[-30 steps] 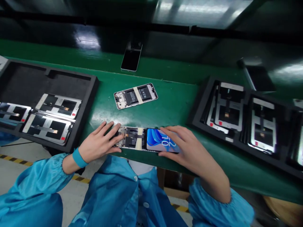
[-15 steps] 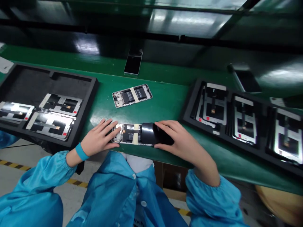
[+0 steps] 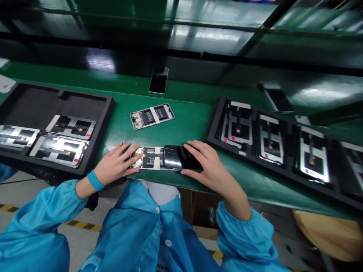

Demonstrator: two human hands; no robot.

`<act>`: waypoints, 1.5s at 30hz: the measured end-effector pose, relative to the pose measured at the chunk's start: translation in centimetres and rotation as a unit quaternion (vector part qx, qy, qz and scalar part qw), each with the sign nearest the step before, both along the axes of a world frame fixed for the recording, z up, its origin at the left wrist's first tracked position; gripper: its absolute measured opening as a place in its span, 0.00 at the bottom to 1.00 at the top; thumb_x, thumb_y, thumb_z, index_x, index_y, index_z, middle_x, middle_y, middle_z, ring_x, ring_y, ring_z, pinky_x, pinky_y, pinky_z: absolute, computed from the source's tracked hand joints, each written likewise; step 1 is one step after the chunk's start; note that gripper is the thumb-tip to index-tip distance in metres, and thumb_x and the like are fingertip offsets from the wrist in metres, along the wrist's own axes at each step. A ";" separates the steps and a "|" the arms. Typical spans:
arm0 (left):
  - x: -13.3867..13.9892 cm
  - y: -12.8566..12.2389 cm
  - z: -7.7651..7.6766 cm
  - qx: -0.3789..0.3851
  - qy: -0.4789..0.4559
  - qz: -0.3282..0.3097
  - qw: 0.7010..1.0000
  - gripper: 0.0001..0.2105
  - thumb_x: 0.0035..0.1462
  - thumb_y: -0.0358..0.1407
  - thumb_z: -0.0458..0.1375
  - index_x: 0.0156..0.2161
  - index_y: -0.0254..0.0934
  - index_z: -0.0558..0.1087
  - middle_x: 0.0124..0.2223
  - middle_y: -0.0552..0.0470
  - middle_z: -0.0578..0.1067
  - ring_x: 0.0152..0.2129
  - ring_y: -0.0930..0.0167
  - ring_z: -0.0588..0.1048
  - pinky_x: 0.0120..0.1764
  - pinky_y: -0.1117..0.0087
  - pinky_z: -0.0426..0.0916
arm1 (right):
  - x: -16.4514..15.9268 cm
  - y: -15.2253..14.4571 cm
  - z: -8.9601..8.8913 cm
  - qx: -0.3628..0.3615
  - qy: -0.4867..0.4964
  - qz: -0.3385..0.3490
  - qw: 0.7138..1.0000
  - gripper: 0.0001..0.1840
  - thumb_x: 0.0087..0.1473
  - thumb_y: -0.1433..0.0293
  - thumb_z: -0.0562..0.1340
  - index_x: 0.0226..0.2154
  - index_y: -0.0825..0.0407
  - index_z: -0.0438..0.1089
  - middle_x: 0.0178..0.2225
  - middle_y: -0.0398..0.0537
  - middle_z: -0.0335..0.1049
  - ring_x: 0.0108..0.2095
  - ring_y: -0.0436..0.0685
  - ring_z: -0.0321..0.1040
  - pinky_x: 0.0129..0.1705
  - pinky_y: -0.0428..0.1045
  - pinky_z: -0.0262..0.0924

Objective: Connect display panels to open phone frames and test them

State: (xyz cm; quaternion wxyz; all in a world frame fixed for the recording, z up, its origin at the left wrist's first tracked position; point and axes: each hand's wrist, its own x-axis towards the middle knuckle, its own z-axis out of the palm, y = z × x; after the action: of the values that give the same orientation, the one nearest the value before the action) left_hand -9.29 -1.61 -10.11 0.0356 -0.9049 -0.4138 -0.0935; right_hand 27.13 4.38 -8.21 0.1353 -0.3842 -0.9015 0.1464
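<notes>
Near the front edge of the bench lies an opened phone (image 3: 148,162), its battery and circuit board exposed and a pale tape strip across it. My left hand (image 3: 116,162) holds the phone's left end, with the index finger over the board and the thumb at the near edge. In my right hand (image 3: 205,162), between thumb and fingers, is a glossy black screen panel (image 3: 172,156). The panel overlaps the phone's right half; whether it touches cannot be told. Beyond them a second opened phone (image 3: 152,116) rests at a slant, with tape across its battery.
A dark foam tray (image 3: 106,121) with several screen panels stands on the left. Another foam tray (image 3: 211,136), holding stacked panels, is on the right. Farther back are a black-faced phone (image 3: 159,81) and a blurred phone (image 3: 276,99). A wooden stool (image 3: 329,234) shows at lower right.
The camera view has shifted, bringing more of the right tray into sight. Both hands keep their holds, and the panel stays over the phone's right half.
</notes>
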 end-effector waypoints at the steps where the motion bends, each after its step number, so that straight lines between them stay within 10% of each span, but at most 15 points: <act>1: -0.2 0.0 0.0 0.002 -0.007 -0.006 1.000 0.25 0.67 0.47 0.57 0.64 0.38 0.67 0.67 0.41 0.65 0.61 0.50 0.67 0.60 0.45 0.66 | 0.2 -0.2 0.0 0.007 0.003 -0.009 1.000 0.41 0.62 0.49 0.62 0.69 0.47 0.51 0.64 0.60 0.59 0.66 0.71 0.54 0.66 0.69 0.53; 6: 0.7 -0.3 0.3 -0.009 -0.099 0.024 0.995 0.32 0.66 0.48 0.58 0.69 0.36 0.58 0.69 0.30 0.56 0.65 0.47 0.60 0.61 0.43 0.65 | 1.3 -0.8 -0.9 0.012 -0.014 -0.041 0.999 0.47 0.61 0.48 0.62 0.72 0.44 0.44 0.66 0.59 0.57 0.68 0.73 0.51 0.67 0.70 0.51; 14: 10.0 1.6 2.0 -0.059 -0.147 0.031 0.987 0.36 0.64 0.50 0.60 0.70 0.36 0.55 0.71 0.33 0.55 0.69 0.46 0.52 0.66 0.41 0.55 | 3.3 -1.5 -1.6 0.000 -0.001 -0.078 0.997 0.51 0.59 0.46 0.63 0.73 0.43 0.39 0.68 0.57 0.55 0.68 0.71 0.51 0.67 0.68 0.51; 23: 3.6 2.7 2.1 -0.200 -0.066 0.012 0.978 0.37 0.60 0.41 0.62 0.70 0.33 0.54 0.66 0.35 0.64 0.61 0.50 0.66 0.63 0.47 0.63 | 3.9 -2.9 -3.1 0.055 0.051 -0.129 0.989 0.47 0.59 0.48 0.64 0.72 0.44 0.45 0.68 0.59 0.53 0.68 0.72 0.49 0.68 0.69 0.49; 45: 4.7 2.4 1.3 -0.152 -0.111 0.017 0.982 0.33 0.60 0.36 0.62 0.67 0.34 0.57 0.62 0.39 0.70 0.57 0.56 0.69 0.60 0.53 0.67 | 3.7 -3.0 -3.0 0.031 0.051 -0.145 0.988 0.47 0.59 0.49 0.64 0.72 0.42 0.45 0.67 0.56 0.55 0.67 0.71 0.51 0.67 0.69 0.51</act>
State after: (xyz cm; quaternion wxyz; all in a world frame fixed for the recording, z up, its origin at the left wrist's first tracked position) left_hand -4.54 0.81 -8.85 -0.1469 -0.8763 -0.4403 -0.1287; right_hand 30.79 1.38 -11.20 0.2127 -0.4986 -0.8322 0.1167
